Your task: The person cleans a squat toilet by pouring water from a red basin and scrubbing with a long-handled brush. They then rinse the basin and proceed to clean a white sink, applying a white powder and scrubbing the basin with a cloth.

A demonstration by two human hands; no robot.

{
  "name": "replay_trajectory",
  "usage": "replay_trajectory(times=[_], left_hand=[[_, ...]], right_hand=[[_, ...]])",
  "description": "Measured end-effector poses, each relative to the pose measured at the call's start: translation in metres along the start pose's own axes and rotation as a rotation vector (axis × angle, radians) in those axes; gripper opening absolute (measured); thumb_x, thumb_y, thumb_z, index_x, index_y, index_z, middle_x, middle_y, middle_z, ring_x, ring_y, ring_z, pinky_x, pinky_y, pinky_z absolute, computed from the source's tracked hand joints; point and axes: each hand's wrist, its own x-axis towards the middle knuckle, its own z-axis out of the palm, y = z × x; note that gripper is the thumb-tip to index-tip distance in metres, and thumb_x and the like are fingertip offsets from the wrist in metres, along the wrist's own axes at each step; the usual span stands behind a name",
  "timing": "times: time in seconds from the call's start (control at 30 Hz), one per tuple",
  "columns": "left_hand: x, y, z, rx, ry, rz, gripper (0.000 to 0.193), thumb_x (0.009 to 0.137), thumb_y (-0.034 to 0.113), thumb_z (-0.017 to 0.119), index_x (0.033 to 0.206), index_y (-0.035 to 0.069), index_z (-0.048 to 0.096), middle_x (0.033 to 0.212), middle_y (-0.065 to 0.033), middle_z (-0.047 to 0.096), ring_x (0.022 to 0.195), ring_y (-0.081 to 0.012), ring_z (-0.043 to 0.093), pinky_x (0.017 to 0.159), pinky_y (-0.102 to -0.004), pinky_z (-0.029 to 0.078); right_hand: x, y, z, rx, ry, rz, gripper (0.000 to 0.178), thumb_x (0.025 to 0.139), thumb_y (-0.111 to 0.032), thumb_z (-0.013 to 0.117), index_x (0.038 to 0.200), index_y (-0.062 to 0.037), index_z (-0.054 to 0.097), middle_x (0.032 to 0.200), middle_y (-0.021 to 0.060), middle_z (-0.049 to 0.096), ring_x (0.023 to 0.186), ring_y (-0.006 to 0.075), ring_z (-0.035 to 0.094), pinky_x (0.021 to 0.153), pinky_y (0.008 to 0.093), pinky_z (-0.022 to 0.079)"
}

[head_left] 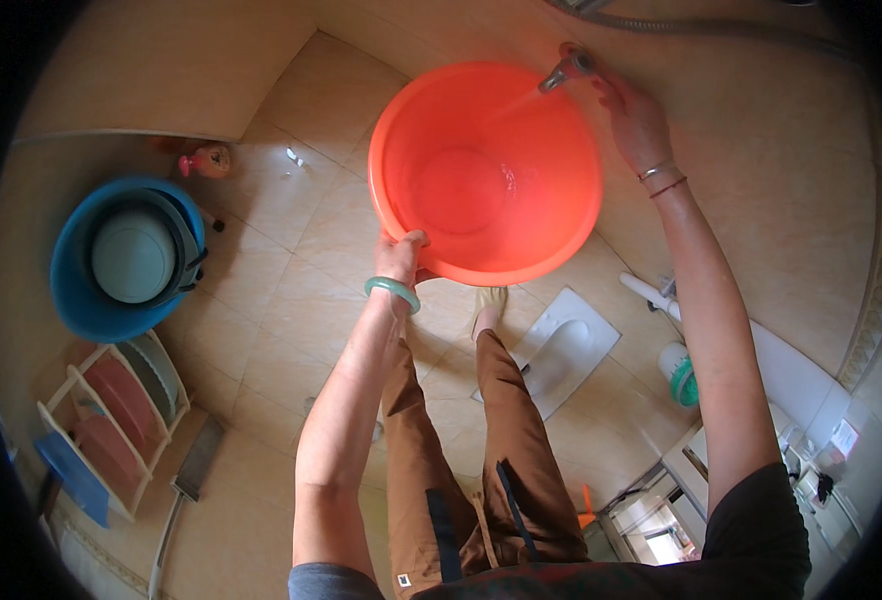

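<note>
Basin: the orange-red basin (385,185) is in front of me, its mouth facing up below the spout.
Left hand: my left hand (398,258) pinches the basin's near rim, thumb over the edge; the other fingers are largely hidden.
Right hand: my right hand (643,130) is at the metal spout (567,71), fingers bent about its base; whether they press together I cannot tell.
Water: a thin stream runs from the spout into the basin; ripples glint at the bottom.
Tub: at left, a blue tub (74,270) holds a pale basin (133,255).
Floor: a white squat toilet (567,350) is set among beige tiles.
</note>
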Motion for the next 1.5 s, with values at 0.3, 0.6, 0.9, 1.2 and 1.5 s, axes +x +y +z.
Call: replay_trajectory(times=[0.3,0.6,0.9,1.2,1.5], left_hand=[[0.014,-0.004,-0.006,0.029,-0.166,-0.098,0.046,0.078,0.007,0.053,0.124,0.008,0.046,0.107,-0.0120,0.061,0.085,-0.0262,0.065,0.068,-0.0434,0.059],[0.028,-0.006,0.011,0.129,-0.159,0.113,0.046,0.076,0.006,0.053,0.122,0.010,0.047,0.101,-0.0070,0.062,0.083,-0.0206,0.064,0.068,-0.0376,0.057],[0.039,0.011,0.002,0.177,-0.056,0.312,0.053,0.075,-0.009,0.049,0.126,0.006,0.047,0.099,-0.0077,0.063,0.081,-0.0165,0.061,0.063,-0.0304,0.054],[0.042,-0.016,-0.025,0.069,-0.130,-0.048,0.042,0.079,0.008,0.054,0.120,0.008,0.047,0.106,-0.0124,0.060,0.090,-0.0279,0.064,0.069,-0.0432,0.058],[0.003,-0.122,-0.005,0.304,-0.143,-0.106,0.047,0.077,0.004,0.057,0.123,0.011,0.047,0.104,-0.0083,0.059,0.085,-0.0230,0.060,0.059,-0.0396,0.055]], right_hand=[[-0.002,-0.019,-0.006,-0.035,0.061,-0.072,0.025,0.093,-0.022,0.046,0.113,-0.0125,0.059,0.095,0.0171,0.064,0.088,0.0366,0.060,0.072,0.0432,0.050],[-0.003,-0.017,-0.001,-0.049,0.106,-0.091,0.024,0.092,-0.019,0.047,0.109,-0.0085,0.060,0.098,0.0166,0.063,0.090,0.0368,0.059,0.075,0.0434,0.049],[-0.013,-0.058,0.019,0.631,0.020,0.334,0.027,0.094,-0.017,0.044,0.104,0.0013,0.061,0.097,0.0212,0.065,0.079,0.0213,0.068,0.069,0.0315,0.051],[-0.163,-0.054,0.061,0.291,-0.024,0.148,0.042,0.088,-0.016,0.055,0.126,-0.0016,0.049,0.115,0.0120,0.061,0.111,0.0278,0.057,0.089,0.0373,0.047],[-0.332,-0.021,0.116,-0.206,-0.488,-0.128,0.055,0.075,-0.017,0.064,0.127,-0.0066,0.050,0.135,0.0087,0.047,0.133,0.0233,0.034,0.113,0.0445,0.018]])
